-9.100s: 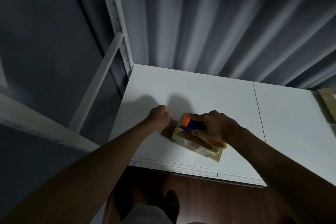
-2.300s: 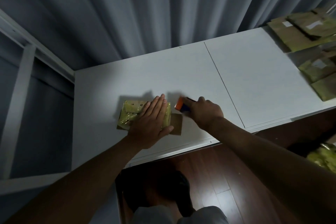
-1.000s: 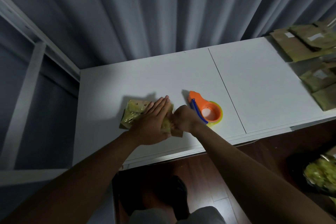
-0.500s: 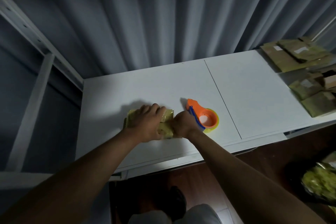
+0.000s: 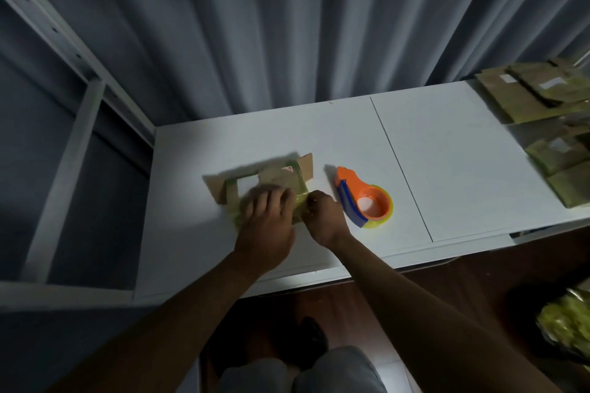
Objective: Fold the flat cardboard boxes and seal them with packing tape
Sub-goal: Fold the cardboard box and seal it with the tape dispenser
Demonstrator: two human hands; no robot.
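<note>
Down on the left panel of the white table (image 5: 447, 169), near its front edge, the small cardboard box (image 5: 274, 179) stands open toward the camera, its brown flaps sticking out left and at the far right corner, yellowish packing tape over its near side. Inside it only a pale patch and a brown panel with a small red mark can be made out; whether anything lies in it cannot be told. The left hand (image 5: 266, 220) lies over the box's near edge, fingers curled down over the taped wall. The right hand (image 5: 322, 214) is bunched at the box's near right corner, fingertips pinching at the tape there. Just right of that hand, apart from the box, lies the orange tape dispenser (image 5: 364, 201) with its blue blade strip and yellow-rimmed roll. Beyond it the table runs bare across a seam to the right panel. At the far right edge, flat cardboard boxes (image 5: 539, 92) are stacked and overlapping. Grey curtains (image 5: 287, 25) hang close behind the table's back edge, and a white metal rack (image 5: 70, 143) stands against its left end.
</note>
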